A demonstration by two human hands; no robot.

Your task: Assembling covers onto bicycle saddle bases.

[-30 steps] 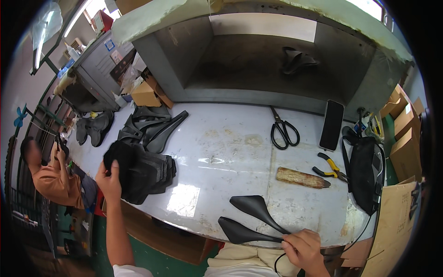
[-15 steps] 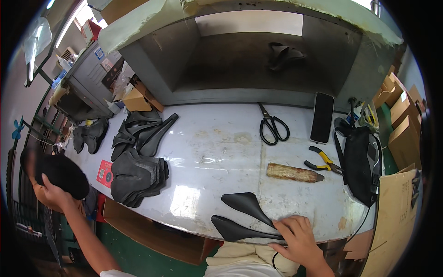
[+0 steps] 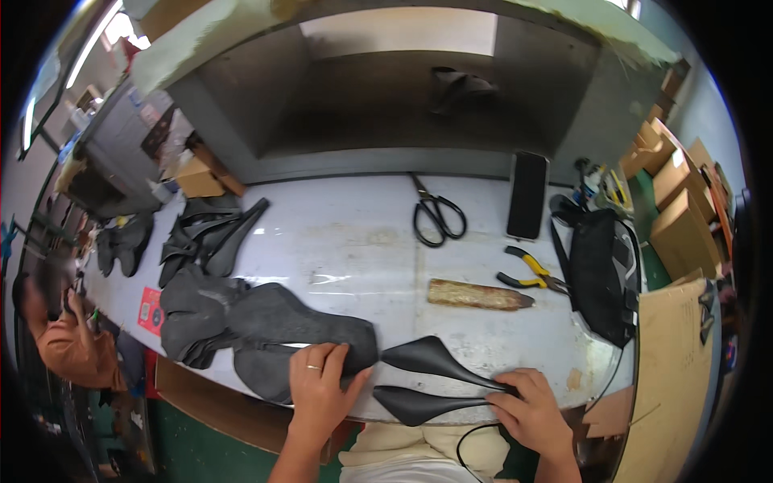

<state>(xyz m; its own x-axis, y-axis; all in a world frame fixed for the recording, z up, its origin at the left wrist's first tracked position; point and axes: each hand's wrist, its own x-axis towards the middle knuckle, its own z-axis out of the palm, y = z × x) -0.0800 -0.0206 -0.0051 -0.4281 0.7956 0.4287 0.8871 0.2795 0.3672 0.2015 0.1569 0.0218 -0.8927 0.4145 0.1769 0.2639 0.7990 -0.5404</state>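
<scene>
The left hand (image 3: 318, 386) presses flat, fingers spread, on the near end of a dark grey cover piece (image 3: 282, 330) lying on the tabletop (image 3: 354, 241), while the right hand (image 3: 527, 410) pinches the narrow tips of two glossy black saddle shells (image 3: 435, 378) at the near edge. This looks like the pairing step: the next move likely calls for gripping the cover, which lies under the left fingers, just left of the shells.

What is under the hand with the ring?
The left hand presses a dark saddle cover lying on the white table. Whatever sits beneath that cover is hidden.
</scene>
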